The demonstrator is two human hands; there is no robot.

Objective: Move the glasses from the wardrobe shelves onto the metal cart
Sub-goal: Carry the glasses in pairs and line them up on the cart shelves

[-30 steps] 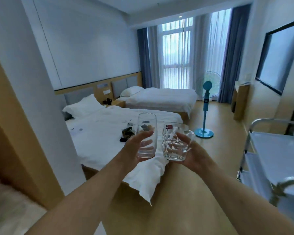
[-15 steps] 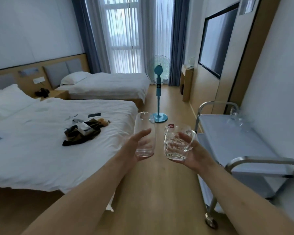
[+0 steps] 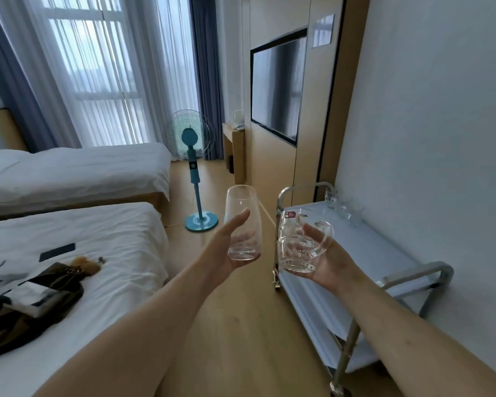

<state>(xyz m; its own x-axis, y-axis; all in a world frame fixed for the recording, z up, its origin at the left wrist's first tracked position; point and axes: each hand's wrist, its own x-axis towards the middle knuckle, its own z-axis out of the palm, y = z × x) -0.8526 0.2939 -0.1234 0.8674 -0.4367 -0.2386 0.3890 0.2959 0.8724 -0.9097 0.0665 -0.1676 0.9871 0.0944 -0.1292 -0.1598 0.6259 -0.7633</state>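
Note:
My left hand (image 3: 226, 253) grips a tall clear tumbler (image 3: 242, 216) upright in front of me. A clear glass mug (image 3: 295, 247) with a handle and a red sticker sits in my right hand (image 3: 327, 262), fingers curled round it. Both are held in the air over the floor, just left of the metal cart (image 3: 384, 253) that stands along the right wall. Several glasses (image 3: 344, 207) stand at the far end of the cart's top shelf.
Two white beds (image 3: 98, 239) fill the left side, the near one with a phone and dark clothing on it. A blue standing fan (image 3: 194, 170) is on the wooden floor ahead. A wall TV (image 3: 278, 90) and a small desk (image 3: 235, 147) lie beyond the cart.
The view has swung right: the beds slid left and the cart came into fuller view at right. Both hands keep their glasses and now hover closer to the cart.

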